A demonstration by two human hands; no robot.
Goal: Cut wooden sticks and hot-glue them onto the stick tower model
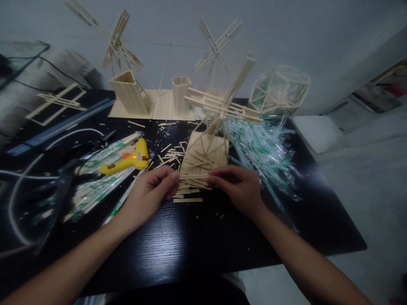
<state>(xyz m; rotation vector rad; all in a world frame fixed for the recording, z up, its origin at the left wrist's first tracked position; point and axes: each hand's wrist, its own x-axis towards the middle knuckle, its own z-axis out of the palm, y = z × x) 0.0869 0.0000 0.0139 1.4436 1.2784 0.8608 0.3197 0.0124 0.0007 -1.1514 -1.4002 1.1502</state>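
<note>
My left hand (159, 186) and my right hand (237, 186) face each other over the front of the black table, thumbs and fingers pinched. Between them they hold thin wooden sticks (193, 176) level by the two ends; how many cannot be made out. Cut sticks (187, 201) lie in a loose pile just below. Right behind my hands stands a stick windmill (219, 112) on a flat slatted base (203, 146), with more short sticks lying across that base. A yellow glue gun (138, 159) rests to the left of my left hand.
Wrapped stick bundles (104, 178) and a white cable (12, 203) lie at left. Green-printed plastic wrappers (260, 144) heap at right. Along the wall stand a triangular stick tower (132, 93), a round stick column (181, 95) and a stick-framed polyhedron (280, 91). Scraps litter the black table (318, 203).
</note>
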